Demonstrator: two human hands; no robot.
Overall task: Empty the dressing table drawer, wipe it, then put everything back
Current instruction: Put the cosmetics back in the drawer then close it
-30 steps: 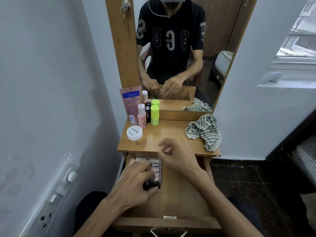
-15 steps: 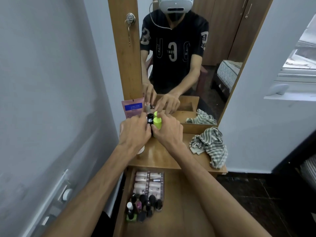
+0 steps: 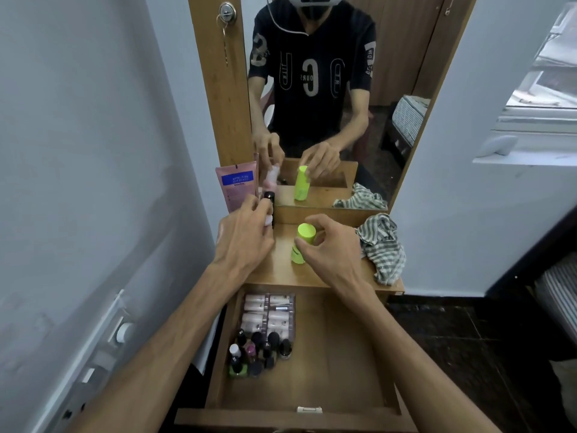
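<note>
Both hands over tabletop: left hand [image 3: 246, 235] pinches pink bottle [image 3: 269, 219] beside black bottle [image 3: 269, 198]; right hand [image 3: 331, 248] grips upright lime-green bottle [image 3: 302, 242]. Open drawer [image 3: 331, 354] below holds nail polishes [image 3: 259, 351] at left. Striped cloth [image 3: 382, 245] lies at right.

Left hand [image 3: 246, 235] hiding most of pink bottle [image 3: 268, 219], tube [image 3: 236, 189] label unreadable

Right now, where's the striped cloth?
The striped cloth lies crumpled on the dressing table's right end, just right of the green bottle.
</note>
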